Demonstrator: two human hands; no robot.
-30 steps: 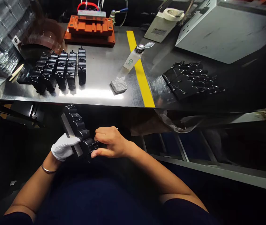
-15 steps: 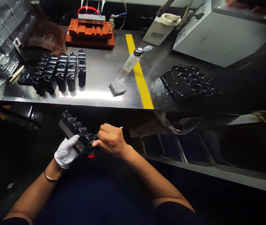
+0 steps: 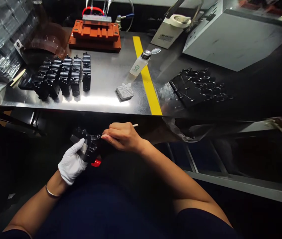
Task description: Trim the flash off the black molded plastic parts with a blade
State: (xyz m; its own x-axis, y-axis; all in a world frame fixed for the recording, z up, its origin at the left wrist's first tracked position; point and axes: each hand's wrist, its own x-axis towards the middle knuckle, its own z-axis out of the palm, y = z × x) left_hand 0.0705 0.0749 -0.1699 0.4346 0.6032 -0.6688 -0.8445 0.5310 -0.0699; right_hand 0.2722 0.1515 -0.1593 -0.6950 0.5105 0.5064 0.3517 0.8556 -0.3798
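Note:
My left hand [image 3: 72,162], in a white glove, is closed around a black moulded part [image 3: 88,146] with a grey strip along its side. This part is tilted, in front of the bench edge. My bare right hand [image 3: 122,136] pinches a thin stick-like tool [image 3: 135,125]; its pale end sticks out behind the knuckles. The fingertips of that hand are close to the right end of the part, where a slim dark piece shows. Whether this piece is the tool's tip or belongs to the part, I cannot tell. Just below the part is a small red object [image 3: 96,162].
On the metal bench [image 3: 103,76] stand rows of similar black parts [image 3: 61,76], an orange fixture [image 3: 95,33], a bottle with its lid up [image 3: 139,63] and a folded white pad [image 3: 125,91]. Right of the yellow tape [image 3: 148,83] lie more black pieces [image 3: 200,84] and a grey box [image 3: 230,36].
The black part has turned in my left hand, so its long row of humps is foreshortened and its end shows more. My right hand has moved up and right with the stick-like tool.

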